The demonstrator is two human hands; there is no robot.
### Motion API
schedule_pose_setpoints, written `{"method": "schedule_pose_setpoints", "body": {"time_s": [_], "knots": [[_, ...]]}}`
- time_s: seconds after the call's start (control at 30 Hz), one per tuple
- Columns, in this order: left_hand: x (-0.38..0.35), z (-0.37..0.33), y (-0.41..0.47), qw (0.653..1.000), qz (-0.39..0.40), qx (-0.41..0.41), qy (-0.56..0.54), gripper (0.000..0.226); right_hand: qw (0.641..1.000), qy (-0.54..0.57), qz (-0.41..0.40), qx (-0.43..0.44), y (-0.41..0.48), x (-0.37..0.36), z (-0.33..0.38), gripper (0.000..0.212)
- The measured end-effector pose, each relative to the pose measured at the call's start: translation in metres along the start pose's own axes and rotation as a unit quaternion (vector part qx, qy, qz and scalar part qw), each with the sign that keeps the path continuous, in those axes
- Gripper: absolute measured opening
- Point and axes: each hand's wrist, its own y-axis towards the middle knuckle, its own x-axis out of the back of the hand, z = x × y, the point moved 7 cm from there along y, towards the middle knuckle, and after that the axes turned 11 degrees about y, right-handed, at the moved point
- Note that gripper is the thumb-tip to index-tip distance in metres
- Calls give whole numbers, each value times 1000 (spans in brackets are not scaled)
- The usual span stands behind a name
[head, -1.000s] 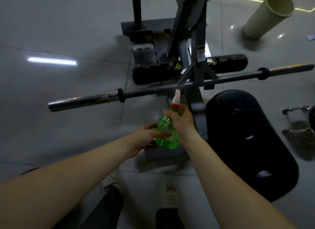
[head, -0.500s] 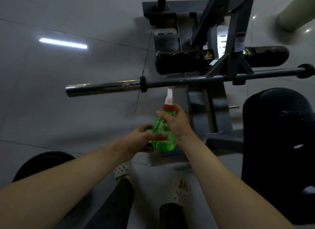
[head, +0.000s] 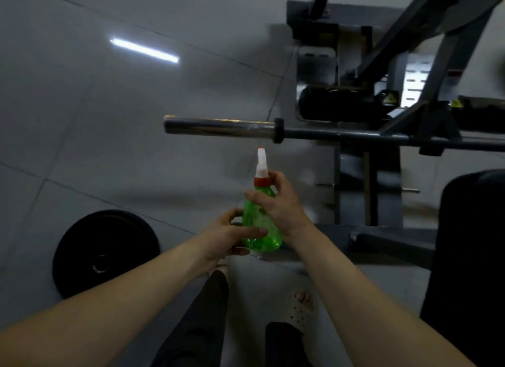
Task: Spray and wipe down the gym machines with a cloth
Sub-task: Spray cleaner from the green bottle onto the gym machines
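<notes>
A green spray bottle [head: 258, 221] with a red collar and white nozzle stands upright in front of me, nozzle aimed at the barbell [head: 218, 127]. My right hand [head: 281, 205] grips the bottle's neck and upper body. My left hand [head: 229, 236] curls around the bottle's lower part, its fingers laid across the front. The chrome sleeve end of the barbell lies just above the nozzle, resting on the grey gym machine frame [head: 382, 137]. No cloth is visible.
A black weight plate [head: 105, 253] lies on the grey tiled floor at lower left. A black padded seat [head: 470, 257] fills the right edge. A black roller pad [head: 336, 104] sits behind the bar. My feet in sandals are below the hands.
The view has shifted left along the barbell, so its left sleeve end now sits above the nozzle. Both hands keep their hold on the bottle. The weight plate has come into full view.
</notes>
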Motion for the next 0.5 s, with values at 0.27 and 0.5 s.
{"method": "schedule_pose_setpoints", "body": {"time_s": [0.27,0.5], "knots": [[61,24,-24,996,-39,-15,-82,74,991,-63,114,-45,8,-84,-6,83],[104,30,-39,991,-73,-40,-109,84,988,-68,135,-32,12,-134,-8,63]]}}
